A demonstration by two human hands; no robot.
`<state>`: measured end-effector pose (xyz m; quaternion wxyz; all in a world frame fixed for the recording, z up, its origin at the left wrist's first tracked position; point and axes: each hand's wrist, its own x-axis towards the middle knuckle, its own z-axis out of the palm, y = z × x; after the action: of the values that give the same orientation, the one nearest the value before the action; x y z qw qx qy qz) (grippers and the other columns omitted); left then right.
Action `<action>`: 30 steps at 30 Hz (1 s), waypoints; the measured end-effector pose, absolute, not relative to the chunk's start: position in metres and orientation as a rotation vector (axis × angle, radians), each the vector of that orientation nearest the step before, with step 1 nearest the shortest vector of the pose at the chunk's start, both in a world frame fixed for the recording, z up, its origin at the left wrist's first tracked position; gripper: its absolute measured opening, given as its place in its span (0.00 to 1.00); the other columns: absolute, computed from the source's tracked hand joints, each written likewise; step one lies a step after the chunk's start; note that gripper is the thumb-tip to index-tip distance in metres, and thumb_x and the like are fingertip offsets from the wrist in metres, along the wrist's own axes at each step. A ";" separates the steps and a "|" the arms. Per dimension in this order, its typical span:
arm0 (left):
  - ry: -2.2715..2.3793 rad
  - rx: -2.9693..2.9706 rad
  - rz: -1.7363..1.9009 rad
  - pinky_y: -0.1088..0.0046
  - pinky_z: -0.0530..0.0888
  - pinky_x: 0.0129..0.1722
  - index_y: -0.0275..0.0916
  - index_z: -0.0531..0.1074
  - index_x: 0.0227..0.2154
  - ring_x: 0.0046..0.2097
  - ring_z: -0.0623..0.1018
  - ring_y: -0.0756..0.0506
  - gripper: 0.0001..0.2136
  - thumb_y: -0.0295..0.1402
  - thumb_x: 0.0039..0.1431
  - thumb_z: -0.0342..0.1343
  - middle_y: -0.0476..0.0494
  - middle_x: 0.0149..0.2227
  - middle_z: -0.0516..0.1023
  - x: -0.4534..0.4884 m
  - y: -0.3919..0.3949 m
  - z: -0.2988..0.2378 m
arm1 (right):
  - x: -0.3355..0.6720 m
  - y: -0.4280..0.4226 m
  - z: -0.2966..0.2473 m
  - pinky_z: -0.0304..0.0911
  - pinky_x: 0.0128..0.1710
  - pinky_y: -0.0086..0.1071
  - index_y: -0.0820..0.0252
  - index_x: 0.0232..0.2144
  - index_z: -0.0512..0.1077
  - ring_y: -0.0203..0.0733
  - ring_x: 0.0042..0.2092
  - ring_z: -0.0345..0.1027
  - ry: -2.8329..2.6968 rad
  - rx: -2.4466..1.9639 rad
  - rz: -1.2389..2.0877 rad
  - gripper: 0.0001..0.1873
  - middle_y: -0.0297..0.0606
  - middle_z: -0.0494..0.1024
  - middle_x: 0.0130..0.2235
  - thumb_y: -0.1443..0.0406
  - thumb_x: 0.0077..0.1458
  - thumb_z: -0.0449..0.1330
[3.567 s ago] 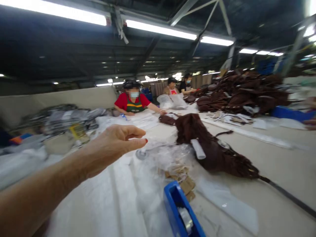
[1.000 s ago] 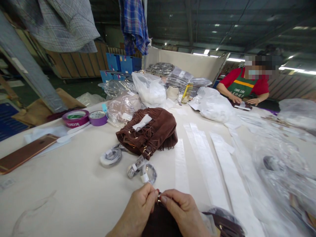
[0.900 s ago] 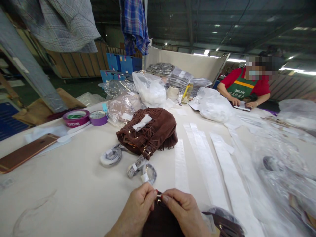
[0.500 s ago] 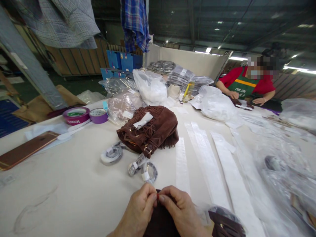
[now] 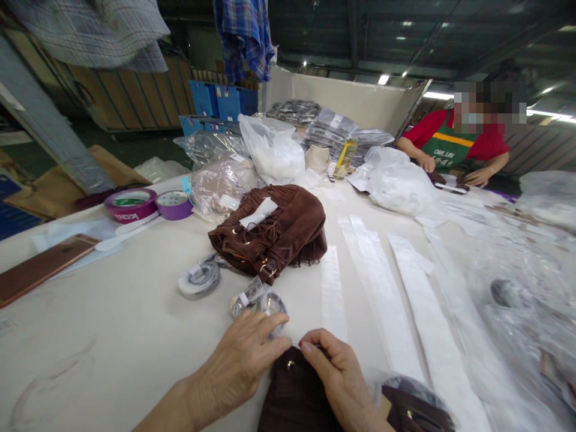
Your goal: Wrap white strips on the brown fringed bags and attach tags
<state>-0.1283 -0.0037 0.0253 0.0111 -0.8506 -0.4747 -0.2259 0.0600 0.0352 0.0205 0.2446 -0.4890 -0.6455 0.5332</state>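
My left hand (image 5: 238, 360) has its fingers stretched apart, over the near side of a plastic-wrapped ring-shaped coil (image 5: 273, 302). Its thumb tip lies by the top edge of a dark brown fabric piece (image 5: 294, 399) with a metal eyelet, perhaps a bag. At that same edge my right hand (image 5: 335, 372) pinches thumb and forefinger together. A speck of red shows at those fingertips; its kind is too small to make out. Beyond the hands lies a brown fringed handbag (image 5: 292, 222) with a white paper strip on it.
Purple tape rolls (image 5: 130, 205) and a brown phone (image 5: 45, 267) lie left. White strips (image 5: 373, 270) and clear plastic bags (image 5: 517, 288) cover the right. Another wrapped brown item (image 5: 409, 408) is near my right hand. A co-worker (image 5: 454, 144) handles a brown item across the table.
My left hand has left the pinch at the red speck, moved left and spread its fingers. My right hand still pinches, slightly farther right. The view has shifted slightly.
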 end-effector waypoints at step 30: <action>-1.330 -2.965 -0.974 0.62 0.63 0.52 0.33 0.66 0.34 0.43 0.67 0.45 0.08 0.18 0.54 0.45 0.41 0.37 0.72 -0.144 0.008 0.006 | 0.035 0.065 0.027 0.59 0.34 0.29 0.61 0.28 0.72 0.36 0.34 0.65 -2.560 -1.073 1.069 0.10 0.35 0.68 0.31 0.73 0.57 0.53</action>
<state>-0.1442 0.0079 0.0055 -0.1252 -0.8671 -0.3890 -0.2849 0.0355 0.0647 0.0265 0.0836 -0.3595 -0.8576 0.3581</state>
